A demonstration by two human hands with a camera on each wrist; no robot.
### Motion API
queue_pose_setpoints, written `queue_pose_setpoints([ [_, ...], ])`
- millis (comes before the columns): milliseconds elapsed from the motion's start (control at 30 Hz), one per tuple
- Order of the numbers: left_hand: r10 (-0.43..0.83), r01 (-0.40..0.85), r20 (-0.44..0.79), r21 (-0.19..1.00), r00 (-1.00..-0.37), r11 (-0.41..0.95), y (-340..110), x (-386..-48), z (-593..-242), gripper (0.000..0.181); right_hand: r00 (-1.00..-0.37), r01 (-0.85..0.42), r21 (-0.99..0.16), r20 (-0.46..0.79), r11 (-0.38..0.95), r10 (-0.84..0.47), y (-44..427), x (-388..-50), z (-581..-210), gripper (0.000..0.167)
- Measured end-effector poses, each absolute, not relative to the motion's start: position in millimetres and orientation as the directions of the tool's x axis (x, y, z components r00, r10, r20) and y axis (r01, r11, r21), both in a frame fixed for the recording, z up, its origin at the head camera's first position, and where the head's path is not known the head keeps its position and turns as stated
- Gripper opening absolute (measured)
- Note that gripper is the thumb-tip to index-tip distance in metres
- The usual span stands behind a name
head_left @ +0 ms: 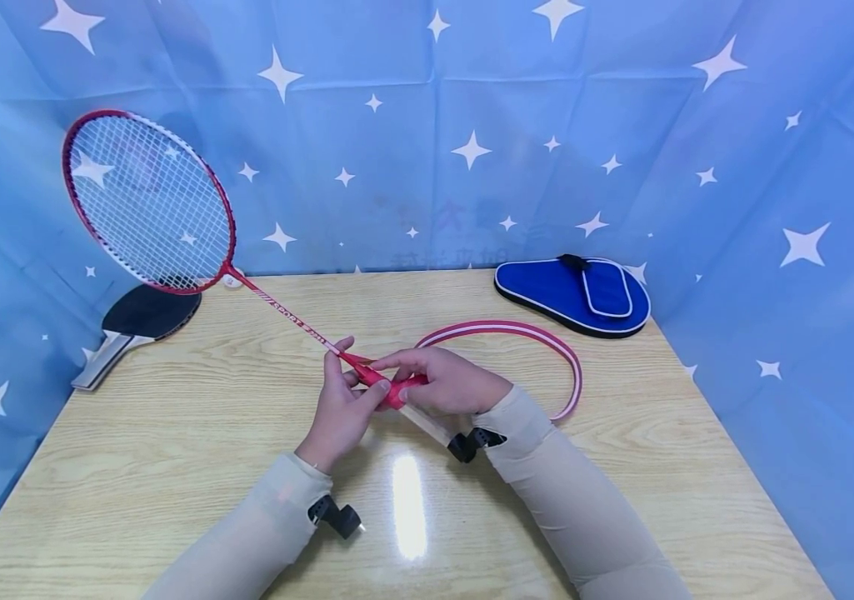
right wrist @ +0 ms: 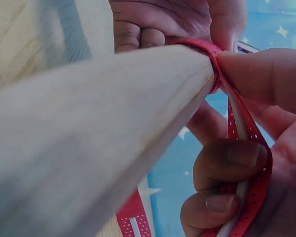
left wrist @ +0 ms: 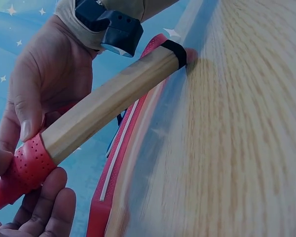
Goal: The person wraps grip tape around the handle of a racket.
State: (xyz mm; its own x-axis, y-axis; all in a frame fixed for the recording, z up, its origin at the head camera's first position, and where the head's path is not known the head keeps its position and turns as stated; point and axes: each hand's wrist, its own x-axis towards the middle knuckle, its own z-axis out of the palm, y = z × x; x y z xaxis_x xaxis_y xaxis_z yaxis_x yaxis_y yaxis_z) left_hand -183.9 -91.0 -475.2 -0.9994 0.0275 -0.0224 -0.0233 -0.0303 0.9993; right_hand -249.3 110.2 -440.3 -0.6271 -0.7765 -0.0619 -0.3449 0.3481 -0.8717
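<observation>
A red and white badminton racket is held up at a slant, its strung head at the upper left. My left hand grips the handle where red perforated tape is wound around it. The lower handle is bare wood with a black band near its end. With thumb and fingers my right hand pinches the tape at the edge of the wound part. Curled right fingers also hold the loose strip, which has a pale strip along its middle.
The rest of the tape loops across the table on the right. A blue paddle case lies at the back right. At the back left is a black table tennis paddle, with a small white round object beside it.
</observation>
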Motion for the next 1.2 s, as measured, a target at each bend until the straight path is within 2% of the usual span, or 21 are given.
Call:
queue_pose_setpoints([
  [333,-0.022,-0.015,-0.015,1.000,-1.000,0.001,-91.9,-185.4,-477.6,0.086,-0.670,-0.394,-0.826,-0.042,0.402,-0.742,106.7,-247.1,-440.7,0.050],
  [733,-0.064,-0.035,-0.032,0.998,-0.997,0.043,-90.3,-185.1,-479.7,0.080,-0.694,-0.413,-0.810,-0.016,0.417,-0.719,102.8,-244.7,-441.4,0.050],
  [867,-0.073,-0.034,-0.032,0.999,-0.997,0.025,-90.3,-185.7,-480.2,0.077,-0.698,-0.435,-0.797,0.005,0.419,-0.716,100.4,-243.9,-442.2,0.049],
  [1067,-0.088,-0.024,-0.027,0.999,-0.996,-0.031,-89.7,-186.6,-479.7,0.075,-0.672,-0.458,-0.809,0.043,0.369,-0.739,99.8,-244.0,-441.2,0.044],
  [1200,-0.098,-0.024,-0.028,0.999,-0.995,-0.038,-89.5,-186.9,-479.0,0.074,-0.686,-0.463,-0.791,0.034,0.400,-0.727,100.2,-243.6,-439.6,0.045],
])
